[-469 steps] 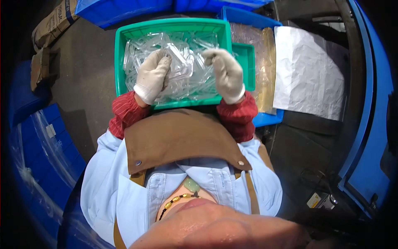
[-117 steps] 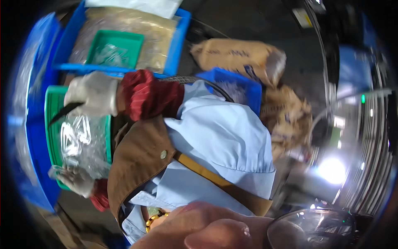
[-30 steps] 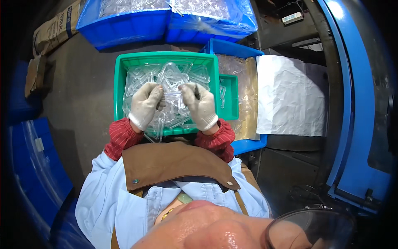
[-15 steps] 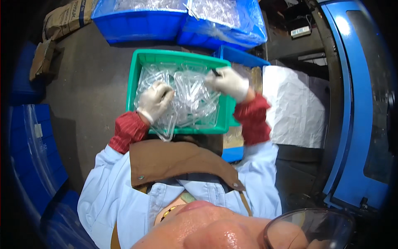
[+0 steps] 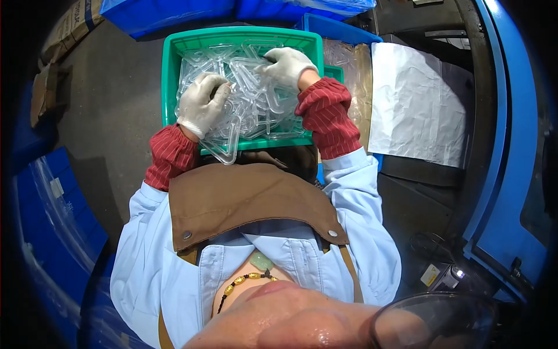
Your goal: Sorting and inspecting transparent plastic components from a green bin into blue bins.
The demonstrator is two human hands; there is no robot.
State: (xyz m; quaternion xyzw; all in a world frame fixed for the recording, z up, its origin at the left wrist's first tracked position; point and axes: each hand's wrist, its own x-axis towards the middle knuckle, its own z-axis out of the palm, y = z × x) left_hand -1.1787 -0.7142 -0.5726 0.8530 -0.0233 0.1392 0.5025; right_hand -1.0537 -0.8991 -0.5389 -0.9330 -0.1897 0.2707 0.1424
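Note:
A green plastic crate (image 5: pixel 314 43) in front of me holds a heap of clear plastic pieces (image 5: pixel 251 110), several of them long, narrow triangular frames. My left hand (image 5: pixel 200 106), in a white glove, is closed over the left side of the heap, its fingers curled together; what they pinch is hidden. Just below it, one clear triangular frame (image 5: pixel 231 142) sticks out over the crate's near rim. My right hand (image 5: pixel 289 64), gloved too, is over the far right part of the heap. Its fingers are bent around a small black object, mostly covered, close to clear pieces.
Blue bins (image 5: pixel 174 14) stand beyond the crate. Right of it are another blue bin (image 5: pixel 337 28), a strip of cardboard (image 5: pixel 363 87) and a crumpled white sheet (image 5: pixel 415 104). A blue machine frame (image 5: pixel 494 145) runs along the right. Stacked blue crates (image 5: pixel 64 203) stand at the left.
My right hand has moved left, from the crate's right rim in over the clear pieces. My left hand stays closed over the heap. The whole view has shifted, so the crate sits higher.

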